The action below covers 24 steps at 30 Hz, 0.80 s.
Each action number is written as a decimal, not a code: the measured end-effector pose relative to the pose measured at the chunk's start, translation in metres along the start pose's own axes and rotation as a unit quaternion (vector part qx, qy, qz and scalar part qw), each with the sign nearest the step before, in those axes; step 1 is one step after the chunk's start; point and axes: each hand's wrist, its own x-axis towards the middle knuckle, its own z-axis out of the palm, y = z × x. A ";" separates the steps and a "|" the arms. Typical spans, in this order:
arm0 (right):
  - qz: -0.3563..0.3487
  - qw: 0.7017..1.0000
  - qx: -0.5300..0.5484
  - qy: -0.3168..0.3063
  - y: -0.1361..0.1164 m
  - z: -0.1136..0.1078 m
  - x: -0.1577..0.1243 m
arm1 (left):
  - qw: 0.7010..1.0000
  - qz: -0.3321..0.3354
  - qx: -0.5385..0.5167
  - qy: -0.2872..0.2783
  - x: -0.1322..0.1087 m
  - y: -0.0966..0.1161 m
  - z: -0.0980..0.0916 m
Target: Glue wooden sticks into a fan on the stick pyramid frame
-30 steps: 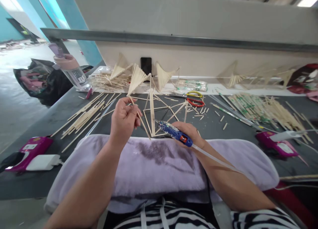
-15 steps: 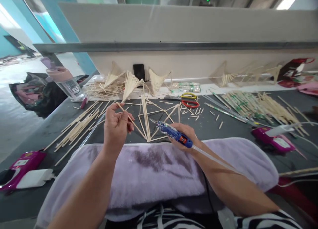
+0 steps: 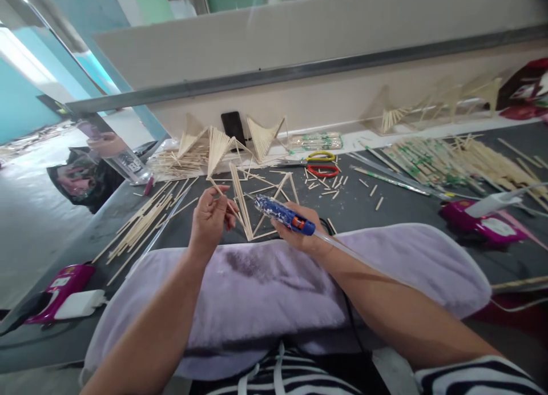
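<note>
My left hand [image 3: 209,219] is closed in a pinch on a thin bamboo stick [image 3: 219,190] that slants down to the right. My right hand [image 3: 301,230] is wrapped round a blue glue gun [image 3: 281,213], its nozzle pointing up and left toward a frame of glued sticks [image 3: 257,201] standing on the dark table just beyond both hands. A clear glue rod [image 3: 342,251] trails back from the gun along my right forearm. Both forearms rest on a lilac towel [image 3: 274,286] at the table's near edge.
Loose sticks [image 3: 141,221] lie at the left and a larger heap [image 3: 462,166] at the right. Finished fan-shaped stick pieces [image 3: 218,144] lean at the back wall. Red and yellow scissors [image 3: 322,164], magenta glue guns [image 3: 483,226] [image 3: 60,283] and a bottle [image 3: 115,152] stand around.
The view has tilted and shifted. My left hand has brought the stick lower and nearer the frame. The right hand with the glue gun has moved slightly left.
</note>
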 end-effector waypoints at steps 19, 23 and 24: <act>0.107 0.993 -0.031 0.033 -0.001 0.005 0.004 | 0.992 -0.075 0.075 -0.065 0.012 0.000 0.024; 0.087 0.995 -0.032 0.031 0.003 0.009 0.003 | 0.992 -0.066 0.087 -0.066 0.009 -0.008 0.018; 0.082 0.996 -0.034 0.031 0.004 0.010 0.002 | 0.992 -0.067 0.089 -0.066 0.008 -0.010 0.017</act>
